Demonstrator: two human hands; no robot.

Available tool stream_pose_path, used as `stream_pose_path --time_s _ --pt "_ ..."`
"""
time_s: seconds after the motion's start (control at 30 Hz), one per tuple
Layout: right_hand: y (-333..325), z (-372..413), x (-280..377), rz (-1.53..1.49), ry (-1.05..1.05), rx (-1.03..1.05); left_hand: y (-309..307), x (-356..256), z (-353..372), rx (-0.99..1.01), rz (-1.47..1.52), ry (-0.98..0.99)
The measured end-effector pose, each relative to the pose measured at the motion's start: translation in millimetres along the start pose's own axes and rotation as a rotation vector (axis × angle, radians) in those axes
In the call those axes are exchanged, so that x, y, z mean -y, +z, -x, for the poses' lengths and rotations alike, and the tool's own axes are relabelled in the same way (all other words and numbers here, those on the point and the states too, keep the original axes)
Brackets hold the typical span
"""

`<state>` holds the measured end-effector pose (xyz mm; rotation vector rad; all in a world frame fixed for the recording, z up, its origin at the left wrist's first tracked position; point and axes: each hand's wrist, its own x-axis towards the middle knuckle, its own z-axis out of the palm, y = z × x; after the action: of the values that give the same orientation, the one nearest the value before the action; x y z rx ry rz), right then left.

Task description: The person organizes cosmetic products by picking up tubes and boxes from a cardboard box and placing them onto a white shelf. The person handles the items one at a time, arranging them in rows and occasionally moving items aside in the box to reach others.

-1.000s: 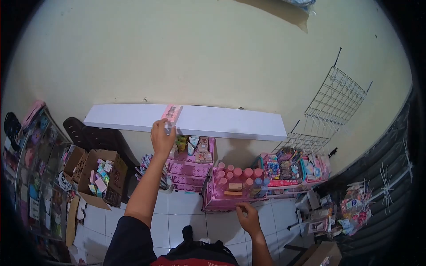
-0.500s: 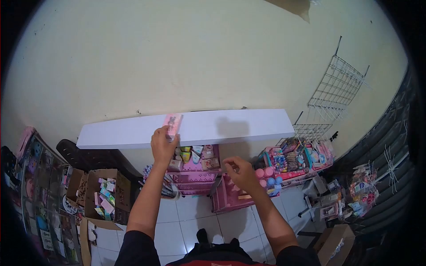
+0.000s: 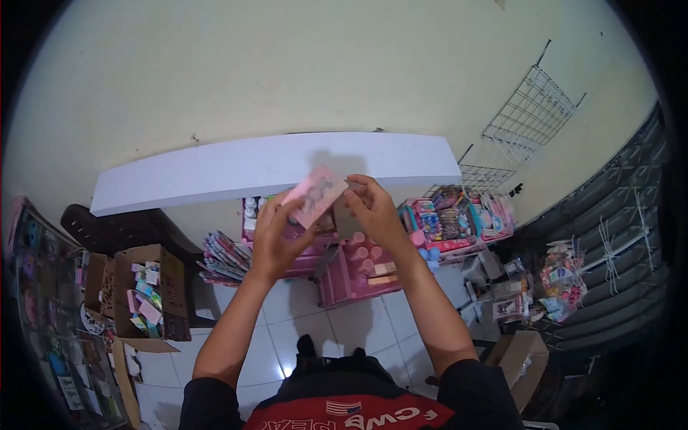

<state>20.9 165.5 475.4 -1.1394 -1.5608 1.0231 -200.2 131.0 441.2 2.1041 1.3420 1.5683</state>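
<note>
In front of the white wall shelf, my left hand is closed on a flat pink box with dark printed shapes on its face. The box is tilted, its right end raised toward the shelf. My right hand is at that right end, its thumb and fingers bent around the corner. Its fingertips appear to pinch the edge, though part of the contact is hard to make out. A shadow of the hands and box falls on the shelf.
Below the shelf stand pink racks with bottles and small goods. An open cardboard box of small packages is at left, beside a glass display case. Wire grids hang at right, and another carton stands lower right.
My left hand has brought the pink box off the shelf front, toward me and to the right. My right hand has risen to meet its end. The view has tilted down.
</note>
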Motion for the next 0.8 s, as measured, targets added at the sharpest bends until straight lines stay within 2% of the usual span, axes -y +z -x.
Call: stream_pose_path --time_s 0.03,0.1,0.27,0.3,0.43,0.5,0.63,0.73,0.8 --pt "-5.8 4.3 1.2 -0.108 0.050 0.030 6.5 -8.4 12.2 -0.002 0.002 0.038" --pt "-17.7 21.4 -4.0 -0.119 0.090 0.067 19.5 -19.9 40.6 -0.001 0.043 0.089" --pt "-37.9 86.2 -35.0 -0.214 0.121 0.163 55.1 -43.3 114.1 0.058 0.055 0.019" --pt "-45.8 99.1 -46.0 -0.122 0.130 0.169 61.3 -47.7 127.0 0.095 0.067 -0.023" --pt "-54.9 166.0 -70.5 -0.141 0.157 0.120 88.0 -81.6 182.4 0.159 0.085 -0.158" --pt "-59.0 190.3 -85.5 0.005 0.097 0.138 103.4 -92.8 205.7 0.165 0.086 -0.223" --pt "-63.1 232.3 -92.1 0.014 0.164 0.075 136.2 -104.0 247.1 0.127 0.084 -0.256" --pt "-62.5 259.2 -116.9 -0.126 0.315 0.065 156.1 -112.2 274.5 0.054 0.161 -0.339" --pt "-63.9 273.6 -134.2 -0.147 0.323 0.064 168.6 -116.8 288.5 0.030 0.179 -0.456"
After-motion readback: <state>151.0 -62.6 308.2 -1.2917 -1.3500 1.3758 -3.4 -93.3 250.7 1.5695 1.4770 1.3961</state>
